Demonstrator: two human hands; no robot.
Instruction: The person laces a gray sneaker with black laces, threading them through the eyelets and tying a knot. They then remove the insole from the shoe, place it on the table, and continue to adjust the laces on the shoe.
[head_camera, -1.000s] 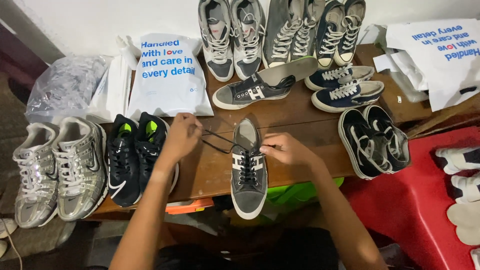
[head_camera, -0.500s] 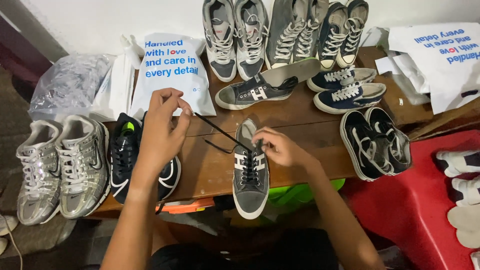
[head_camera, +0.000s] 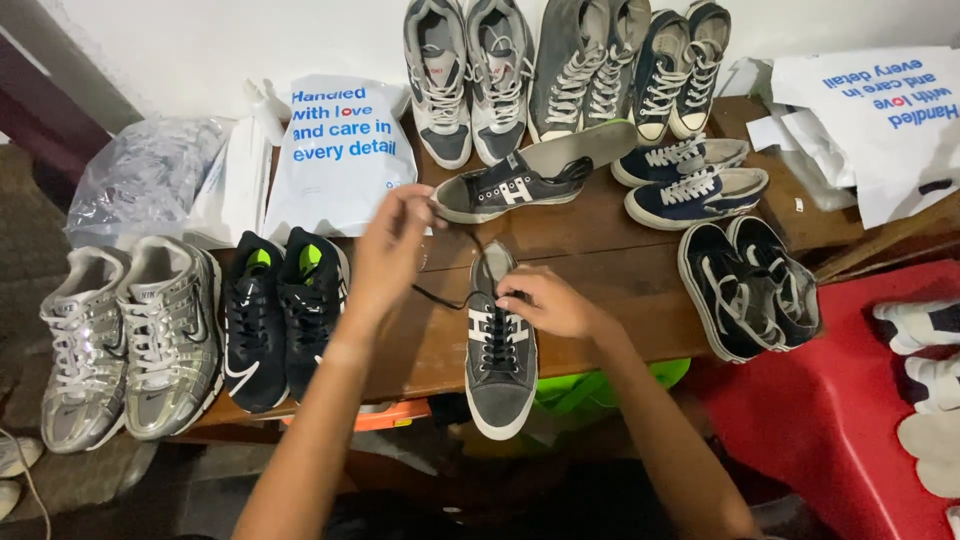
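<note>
Grey canvas sneaker (head_camera: 498, 372) sits at lower centre of frame, toe overhanging the near edge of the brown wooden table (head_camera: 600, 270); right hand (head_camera: 548, 303) closed on its tongue and eyelets, left hand (head_camera: 388, 250) pinching the black lace (head_camera: 440, 297) drawn taut. Judged light, upper soft, sole stiffer, lace thin and slippery: best held at the eyelet rows. Table crowded with shoe pairs, white wall behind.
</note>
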